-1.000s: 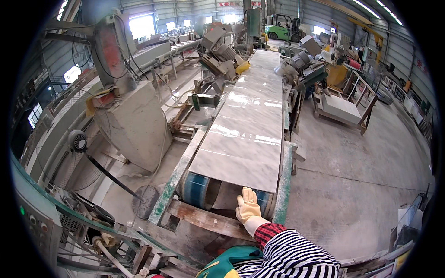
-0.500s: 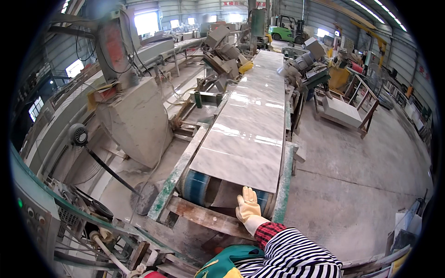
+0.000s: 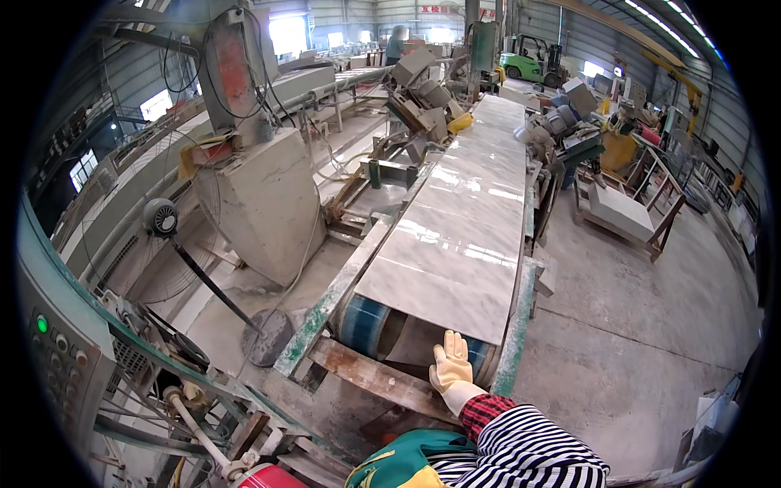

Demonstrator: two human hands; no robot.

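My right hand [image 3: 452,366], in a cream rubber glove, is raised at the near end of a conveyor. Its fingers are stretched out and grip nothing. The fingertips are at the front edge of a polished grey-white stone slab [image 3: 443,285]; whether they touch it I cannot tell. Behind this slab, several more pale slabs lie in a row along the belt. Below the front edge shows the conveyor's blue end roller [image 3: 364,325], with a rusty crossbar [image 3: 374,378] nearer to me. A striped sleeve over a red checked cuff covers my right arm. My left hand is out of view.
Green-edged rails [image 3: 515,342] flank the belt. A control panel [image 3: 65,350] with a lit green button stands at left, near a pedestal fan [image 3: 163,218]. Motors [image 3: 561,122] flank the far belt. At right stands a rack [image 3: 651,211]; a green forklift [image 3: 525,61] is far back.
The view has swung a little to the left, so the scene sits further right. A distant person has come into view at the back. My right hand keeps its place at the slab's edge.
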